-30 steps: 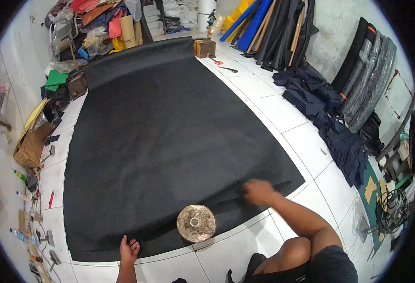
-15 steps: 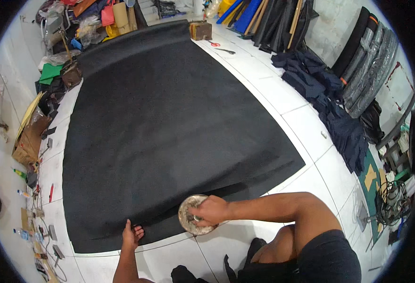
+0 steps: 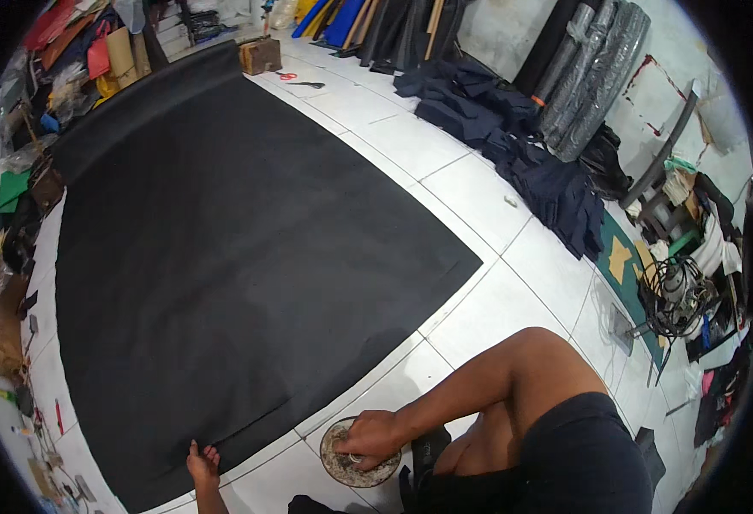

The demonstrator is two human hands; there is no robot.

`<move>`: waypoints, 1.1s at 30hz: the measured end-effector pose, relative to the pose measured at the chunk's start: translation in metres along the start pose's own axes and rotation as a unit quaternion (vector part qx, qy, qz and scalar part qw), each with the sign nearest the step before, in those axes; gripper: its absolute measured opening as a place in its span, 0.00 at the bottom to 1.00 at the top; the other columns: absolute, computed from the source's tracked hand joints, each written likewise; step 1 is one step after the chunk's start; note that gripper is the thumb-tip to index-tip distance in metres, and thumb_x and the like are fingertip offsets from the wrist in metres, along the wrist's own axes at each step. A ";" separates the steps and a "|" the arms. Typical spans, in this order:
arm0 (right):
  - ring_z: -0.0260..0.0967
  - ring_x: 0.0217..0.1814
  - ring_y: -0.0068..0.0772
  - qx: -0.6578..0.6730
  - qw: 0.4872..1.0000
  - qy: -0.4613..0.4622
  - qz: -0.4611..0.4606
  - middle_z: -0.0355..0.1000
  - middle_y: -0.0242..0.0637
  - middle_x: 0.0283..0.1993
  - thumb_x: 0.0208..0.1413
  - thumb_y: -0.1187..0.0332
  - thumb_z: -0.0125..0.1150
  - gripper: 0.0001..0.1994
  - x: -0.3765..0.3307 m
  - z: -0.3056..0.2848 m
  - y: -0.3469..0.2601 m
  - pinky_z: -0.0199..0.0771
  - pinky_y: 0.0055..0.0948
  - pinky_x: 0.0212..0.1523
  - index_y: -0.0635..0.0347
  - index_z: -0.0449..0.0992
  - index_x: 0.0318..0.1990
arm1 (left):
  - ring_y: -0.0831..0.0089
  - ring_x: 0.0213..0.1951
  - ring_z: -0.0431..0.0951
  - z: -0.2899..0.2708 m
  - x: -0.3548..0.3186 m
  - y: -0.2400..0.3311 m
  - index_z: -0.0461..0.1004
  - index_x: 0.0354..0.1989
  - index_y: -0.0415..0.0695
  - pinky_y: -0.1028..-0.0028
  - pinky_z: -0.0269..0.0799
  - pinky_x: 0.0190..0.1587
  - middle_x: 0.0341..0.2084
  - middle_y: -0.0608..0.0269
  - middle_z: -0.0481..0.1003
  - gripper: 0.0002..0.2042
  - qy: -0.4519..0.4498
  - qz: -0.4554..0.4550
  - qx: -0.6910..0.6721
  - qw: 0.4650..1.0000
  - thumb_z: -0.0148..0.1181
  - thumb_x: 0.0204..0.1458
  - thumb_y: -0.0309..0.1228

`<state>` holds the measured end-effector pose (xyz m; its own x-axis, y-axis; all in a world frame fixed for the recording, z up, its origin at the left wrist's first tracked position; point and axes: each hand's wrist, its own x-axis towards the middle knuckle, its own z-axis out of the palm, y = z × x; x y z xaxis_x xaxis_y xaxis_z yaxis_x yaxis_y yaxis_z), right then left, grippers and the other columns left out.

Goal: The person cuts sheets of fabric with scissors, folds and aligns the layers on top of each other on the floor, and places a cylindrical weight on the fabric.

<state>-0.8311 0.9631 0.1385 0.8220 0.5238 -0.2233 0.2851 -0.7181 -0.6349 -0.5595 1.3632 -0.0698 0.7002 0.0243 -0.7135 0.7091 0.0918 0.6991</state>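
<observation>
Boxes at the edges of the floor

A small brown box stood at the far end of the black sheet, and flattened tan cardboard leaned in the clutter at the far left; no labels, signs or screens showed clearly.

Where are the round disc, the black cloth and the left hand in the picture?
round disc (image 3: 342, 467): head view, on its grey rim left of the fingers.
black cloth (image 3: 222, 248): head view, on the middle of the sheet.
left hand (image 3: 203, 463): head view, on the back of the hand at the cloth's near edge.
</observation>
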 end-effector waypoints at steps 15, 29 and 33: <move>0.77 0.40 0.57 -0.019 0.603 0.430 0.671 0.76 0.60 0.34 0.57 0.43 0.54 0.30 -0.225 -0.056 0.345 0.76 0.47 0.43 0.71 0.77 0.35 | 0.70 0.36 0.69 0.032 -0.059 0.050 0.70 0.52 0.38 0.72 0.71 0.40 0.42 0.55 0.71 0.20 0.066 -0.039 0.005 0.997 0.53 0.61 0.43; 0.77 0.44 0.50 0.195 0.373 0.604 0.676 0.78 0.51 0.36 0.53 0.54 0.64 0.17 -0.250 -0.026 0.396 0.74 0.41 0.45 0.62 0.79 0.32 | 0.63 0.29 0.63 -0.025 -0.043 -0.016 0.71 0.52 0.33 0.67 0.67 0.35 0.31 0.57 0.70 0.13 0.065 0.094 0.194 0.974 0.49 0.61 0.25; 0.77 0.44 0.51 0.181 0.362 0.581 0.706 0.78 0.51 0.37 0.52 0.49 0.64 0.20 -0.265 -0.008 0.378 0.75 0.41 0.46 0.61 0.81 0.33 | 0.64 0.32 0.61 -0.026 -0.068 -0.030 0.71 0.50 0.32 0.68 0.65 0.37 0.32 0.53 0.70 0.13 0.039 0.147 0.382 0.911 0.49 0.61 0.28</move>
<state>-0.9369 0.5489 -0.0365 -0.2648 -0.9462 -0.1858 -0.7351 0.3228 -0.5962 -0.6305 1.3848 -0.0432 0.8826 0.0093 -0.4700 0.3625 -0.6499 0.6679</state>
